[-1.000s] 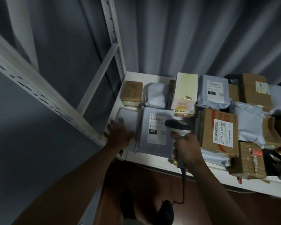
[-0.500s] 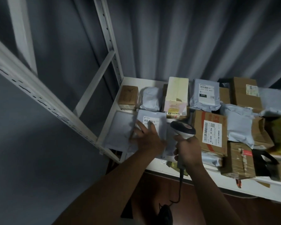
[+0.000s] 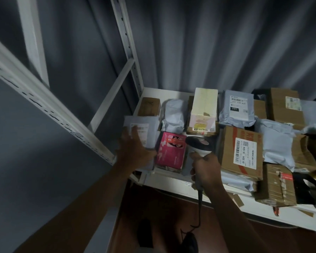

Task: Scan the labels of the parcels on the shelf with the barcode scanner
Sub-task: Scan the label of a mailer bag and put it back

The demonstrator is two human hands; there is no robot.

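Head view | left hand lies flat on grey mailer, fingers straight | right hand grips barcode scanner | advice: clear mailer aside, aim squarely at pink parcel label.

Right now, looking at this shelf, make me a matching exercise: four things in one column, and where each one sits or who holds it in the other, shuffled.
Things:
1. grey handheld barcode scanner
2. flat grey mailer bag with white label
3. pink printed box
4. small brown cardboard box

Places:
A. back left corner of the white shelf
B. gripped in the right hand
C. under the left hand
D. between the two hands

Pairs: 1-B, 2-C, 3-D, 4-A
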